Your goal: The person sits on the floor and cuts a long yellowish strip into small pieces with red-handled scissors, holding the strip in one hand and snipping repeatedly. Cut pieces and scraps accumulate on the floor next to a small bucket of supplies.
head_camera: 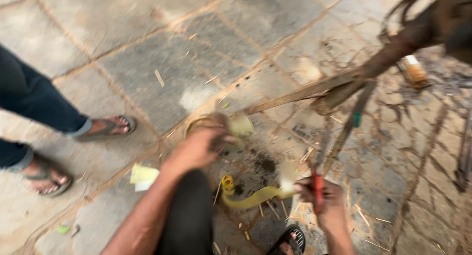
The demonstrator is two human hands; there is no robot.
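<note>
The picture is motion-blurred. My left hand (pixel 199 146) is closed around a roll of yellowish tape (pixel 209 123) held over the stone floor. A pale yellow strip (pixel 253 197) curls from a small coil on the ground toward my right hand (pixel 322 193). That hand grips the strip's end together with a red-handled tool (pixel 318 188). My dark trouser knee (pixel 189 215) sits between the two arms, and my sandalled foot (pixel 290 240) shows at the bottom edge.
Another person's two feet in grey sandals (pixel 105 128) and dark jeans stand at the left. A long wooden stick (pixel 305 92) and rusty metal parts (pixel 393 51) lie at the upper right. Small splinters and yellow scraps (pixel 143 176) litter the paving stones.
</note>
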